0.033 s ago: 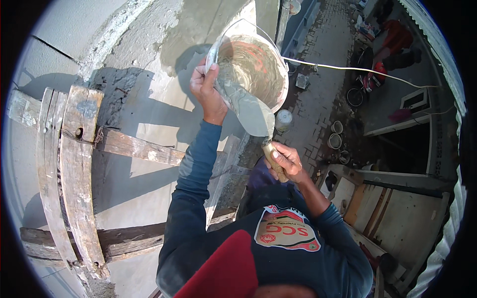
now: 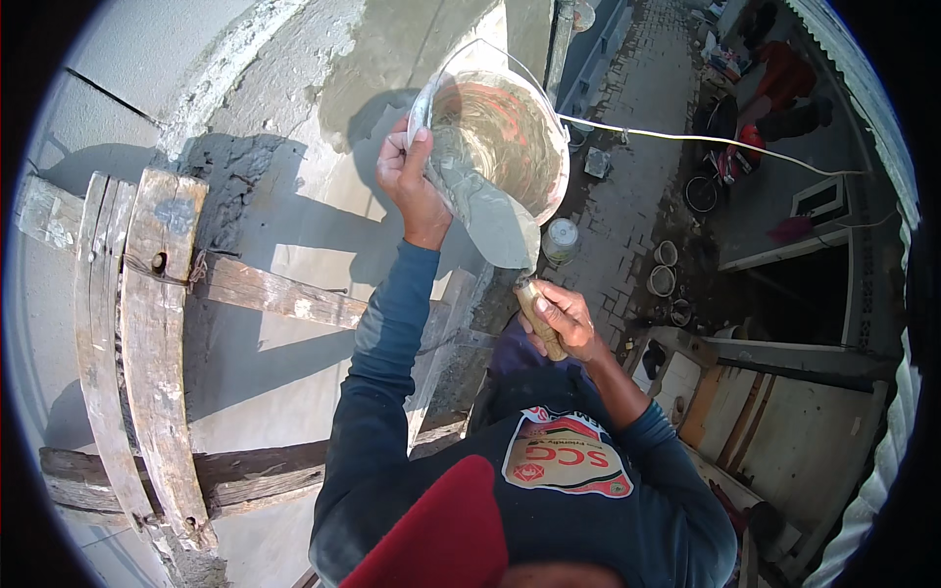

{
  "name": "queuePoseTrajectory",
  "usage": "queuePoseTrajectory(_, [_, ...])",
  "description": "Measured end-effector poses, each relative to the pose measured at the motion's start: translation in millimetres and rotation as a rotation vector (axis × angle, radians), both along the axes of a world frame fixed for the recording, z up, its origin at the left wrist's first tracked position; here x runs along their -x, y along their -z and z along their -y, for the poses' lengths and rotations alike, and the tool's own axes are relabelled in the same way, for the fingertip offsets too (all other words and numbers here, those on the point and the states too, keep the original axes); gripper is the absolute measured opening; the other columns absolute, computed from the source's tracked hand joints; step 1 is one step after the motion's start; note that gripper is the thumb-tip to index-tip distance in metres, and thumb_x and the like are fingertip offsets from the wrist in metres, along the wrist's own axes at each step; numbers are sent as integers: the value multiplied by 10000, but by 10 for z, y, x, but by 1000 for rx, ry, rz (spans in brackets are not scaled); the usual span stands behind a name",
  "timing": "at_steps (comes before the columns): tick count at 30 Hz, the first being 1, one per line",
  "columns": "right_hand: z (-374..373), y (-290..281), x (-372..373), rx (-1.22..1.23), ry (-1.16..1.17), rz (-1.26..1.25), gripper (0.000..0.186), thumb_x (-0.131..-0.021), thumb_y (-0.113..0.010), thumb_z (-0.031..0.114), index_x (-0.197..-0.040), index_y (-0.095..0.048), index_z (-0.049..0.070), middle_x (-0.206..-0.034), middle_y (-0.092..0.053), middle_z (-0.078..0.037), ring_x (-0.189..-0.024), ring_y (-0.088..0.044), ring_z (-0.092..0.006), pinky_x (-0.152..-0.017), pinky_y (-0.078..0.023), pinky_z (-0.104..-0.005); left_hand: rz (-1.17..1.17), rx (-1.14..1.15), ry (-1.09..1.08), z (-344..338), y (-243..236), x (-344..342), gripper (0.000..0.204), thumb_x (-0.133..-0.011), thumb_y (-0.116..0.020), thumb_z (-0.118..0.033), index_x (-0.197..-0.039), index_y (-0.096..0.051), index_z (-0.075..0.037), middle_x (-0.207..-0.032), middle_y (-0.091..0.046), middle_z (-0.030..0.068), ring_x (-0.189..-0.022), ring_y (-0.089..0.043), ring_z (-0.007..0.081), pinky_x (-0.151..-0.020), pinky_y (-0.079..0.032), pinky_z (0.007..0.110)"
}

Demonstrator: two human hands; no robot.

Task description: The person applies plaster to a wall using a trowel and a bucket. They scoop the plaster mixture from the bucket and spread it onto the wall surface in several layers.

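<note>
My left hand point(image 2: 415, 183) is closed on the left rim of a mortar-smeared bucket point(image 2: 559, 181), thumb over the edge and fingers outside. Rings of wet grey mortar point(image 2: 505, 132) coat the bucket's inside, and its thin wire handle arches over the far side. In my right hand point(image 2: 566, 318) is the wooden handle of a trowel point(image 2: 502, 227), held in closed fingers. The trowel's grey, mortar-covered blade points away from me, to the upper left, and overlaps the bucket's near rim. Its front end lies among mortar just inside the bucket, beside my left hand.
Weathered wooden planks point(image 2: 152, 353) and crossbeams point(image 2: 284, 292) stand at left before a grey plastered wall point(image 2: 294, 392). A pale cord point(image 2: 686, 134) runs right from near the bucket. Far below lie a paved lane point(image 2: 622, 108), a white pail point(image 2: 561, 238), several buckets point(image 2: 662, 281) and a motorcycle point(image 2: 720, 162).
The trowel and my right hand have shifted very slightly left. My left hand keeps its hold on the bucket rim.
</note>
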State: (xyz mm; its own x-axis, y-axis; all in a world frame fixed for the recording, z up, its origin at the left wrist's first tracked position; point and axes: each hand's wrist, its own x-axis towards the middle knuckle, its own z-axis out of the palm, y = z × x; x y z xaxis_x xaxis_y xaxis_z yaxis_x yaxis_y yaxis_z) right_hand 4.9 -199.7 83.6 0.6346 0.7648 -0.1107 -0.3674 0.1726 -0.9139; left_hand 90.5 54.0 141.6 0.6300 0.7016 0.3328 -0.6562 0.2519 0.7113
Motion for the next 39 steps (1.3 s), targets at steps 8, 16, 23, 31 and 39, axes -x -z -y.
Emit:
queuePoseTrajectory(8, [-162,-115,-105,-88,-14,-65,397,-1042,-490,314,-1284,-532,2,-804,-563,-69,-559,-532,-124,-486,-440,-259,72,-89,39,52,-147,32,515,-1034,-436,-351,-1218,-556,116,-1171,-618,169,-1060,-595,213,-955,-458,320])
queuePoseTrajectory(16, [170,-188,-388,80,85,219,480,-1012,-556,370,-1327,-533,9,-804,-579,-57,-567,-535,-116,-498,-444,-265,13,-79,22,-5,-144,89,408,-979,-589,-258,-1177,-570,99,-1195,-617,153,-1046,-591,183,-931,-461,315])
queuePoseTrajectory(23, [194,-490,-889,63,230,230,399,-1002,-568,266,-1289,-546,-9,-786,-591,-61,-566,-545,-120,-497,-458,-275,-168,-135,39,147,136,23,133,-884,-674,-44,-979,-634,41,-1252,-561,115,-1055,-556,152,-952,-424,297])
queuePoseTrajectory(31, [-213,-690,-1584,-83,315,270,436,-956,-580,224,-1300,-530,-39,-783,-606,-81,-538,-553,-118,-453,-456,-262,-773,-649,-161,9,1083,351,305,-898,-700,-224,-961,-610,61,-1229,-505,159,-1107,-527,257,-962,-417,373])
queuePoseTrajectory(39, [-896,-737,-2637,-142,451,227,348,-937,-581,161,-1214,-541,-46,-786,-606,-88,-533,-557,-129,-443,-465,-271,-1260,-1093,-208,-60,1735,726,457,-908,-666,-315,-1060,-511,88,-1105,-507,280,-1069,-566,444,-913,-465,506])
